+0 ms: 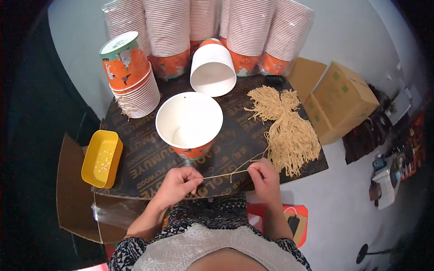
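Between my two hands a thin tan cord is stretched nearly level at the table's front edge. My left hand pinches one end between thumb and forefinger. The fingers of my right hand close on the cord farther right, and a loose length crosses it and runs up toward the bundle. Just beyond my left hand stands an open paper bucket, white inside and orange outside, with a small dark hole near its far rim. To the right lies a tied bundle of tan cords, fanned out on the table.
Behind, another white bucket lies on its side before tall wrapped bucket stacks. An upside-down stack of orange buckets stands left. A yellow tray with small pale pieces sits at the left edge. Cardboard boxes flank the dark table.
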### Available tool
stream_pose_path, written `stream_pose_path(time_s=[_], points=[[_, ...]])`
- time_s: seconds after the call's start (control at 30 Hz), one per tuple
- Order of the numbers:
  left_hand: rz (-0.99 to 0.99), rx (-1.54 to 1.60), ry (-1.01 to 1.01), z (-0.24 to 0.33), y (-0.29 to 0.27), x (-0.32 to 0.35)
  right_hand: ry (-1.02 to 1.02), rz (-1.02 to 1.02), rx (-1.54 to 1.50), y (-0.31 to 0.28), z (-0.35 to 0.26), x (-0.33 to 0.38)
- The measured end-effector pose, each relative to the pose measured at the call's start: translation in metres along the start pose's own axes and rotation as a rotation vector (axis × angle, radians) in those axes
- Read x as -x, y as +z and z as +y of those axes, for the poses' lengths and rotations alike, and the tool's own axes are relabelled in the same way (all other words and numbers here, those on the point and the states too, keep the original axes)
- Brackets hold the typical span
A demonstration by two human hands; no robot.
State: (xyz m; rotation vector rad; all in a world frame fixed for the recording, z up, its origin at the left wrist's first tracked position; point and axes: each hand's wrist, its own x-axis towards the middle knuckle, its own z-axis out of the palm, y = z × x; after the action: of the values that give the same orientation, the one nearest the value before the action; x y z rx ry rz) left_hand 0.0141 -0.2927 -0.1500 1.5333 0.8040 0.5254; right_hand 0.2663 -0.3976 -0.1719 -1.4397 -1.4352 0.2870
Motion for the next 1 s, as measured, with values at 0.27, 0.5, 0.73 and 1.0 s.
stream_pose_path(time_s=[0.27,0.5,0.73,1.0], points=[[0.023,-0.221,0.083,0.005,0.005,0.001,-0.291,-0.090,0.175,0.026,-0.016,-0.009],[-0.058,-0.440,0.253,0.036,0.010,0.005,0.031,-0.228,-0.323,0.062,-0.035,0.002],[-0.038,-0.404,0.209,0.030,-0.006,0.010,0.228,-0.298,-0.329,0.060,-0.039,0.007],[0.050,-0.236,0.124,0.026,-0.013,0.011,0.162,-0.183,-0.443,0.072,-0.039,0.003]])
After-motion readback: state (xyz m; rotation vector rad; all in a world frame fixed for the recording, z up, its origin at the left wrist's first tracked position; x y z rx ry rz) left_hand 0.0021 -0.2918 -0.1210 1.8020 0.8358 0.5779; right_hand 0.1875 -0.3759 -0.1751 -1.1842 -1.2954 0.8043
